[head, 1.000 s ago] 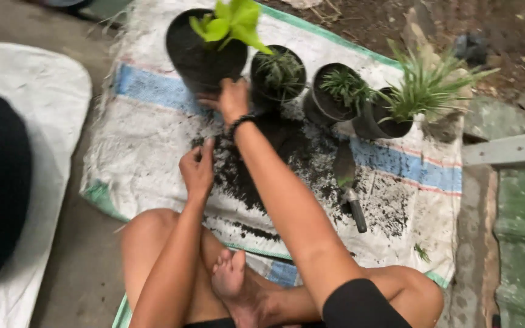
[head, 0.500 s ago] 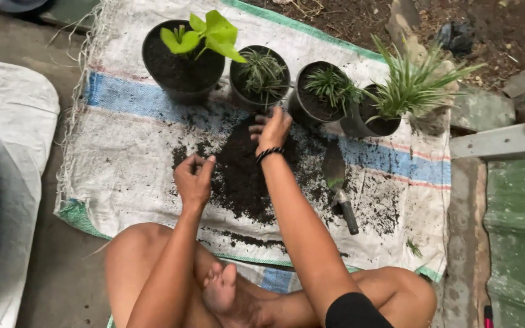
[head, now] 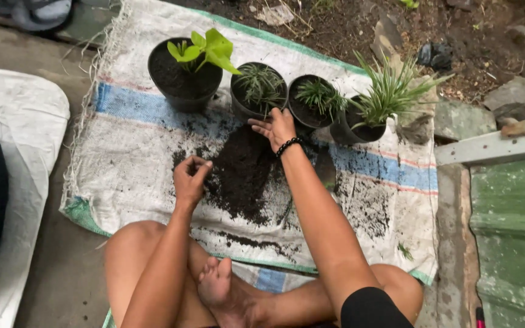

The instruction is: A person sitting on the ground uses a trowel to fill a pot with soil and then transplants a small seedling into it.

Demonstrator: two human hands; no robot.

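Right hand (head: 276, 126) open, empty, beside second pot (head: 259, 90); left hand (head: 189, 176) pinched, contents unclear, at soil pile (head: 241, 173).

A white woven sack (head: 129, 152) is showing blue stripes and a green hem — and a pile of black soil (head: 241, 173) is darkening its middle. Along the sack's far edge, four black pots (head: 180, 82) are standing: the leftmost is carrying bright lime-green leaves (head: 208, 48), the others thin, darker green blades (head: 390, 91). A black beaded bracelet (head: 288, 146) is circling the right wrist just beyond the soil. Right of the sack, a green corrugated sheet (head: 511, 243) is lying.
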